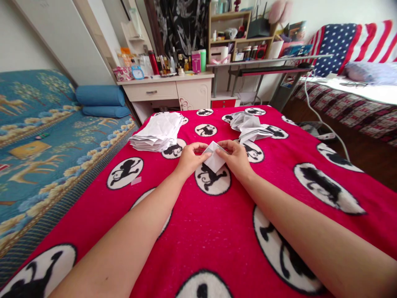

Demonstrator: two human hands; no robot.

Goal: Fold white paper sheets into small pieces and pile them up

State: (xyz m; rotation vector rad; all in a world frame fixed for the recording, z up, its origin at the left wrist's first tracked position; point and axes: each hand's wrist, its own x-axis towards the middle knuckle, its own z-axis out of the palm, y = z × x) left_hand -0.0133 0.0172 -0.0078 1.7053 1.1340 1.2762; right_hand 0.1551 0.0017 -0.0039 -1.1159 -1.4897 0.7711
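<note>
Between my two hands is a small folded white paper point(214, 162), turned so that it looks like a diamond with creases. My left hand point(192, 157) pinches its left side, thumb on top and fingers behind. On the right side my right hand point(236, 156) grips it the same way, its thumb on the front face. The paper is just over a printed circle of the red cloth point(198, 231). Beyond my left hand lies a thick stack of white paper sheets point(158, 131). A loose heap of folded papers point(249, 126) lies beyond my right hand.
A small pale paper scrap point(136, 180) lies on the cloth at left. Past the far edge stand a white dresser point(161, 91) crowded with bottles and a desk with shelves point(235, 39). A blue patterned sofa point(62, 145) flanks the left side; a bed point(356, 99) is at right.
</note>
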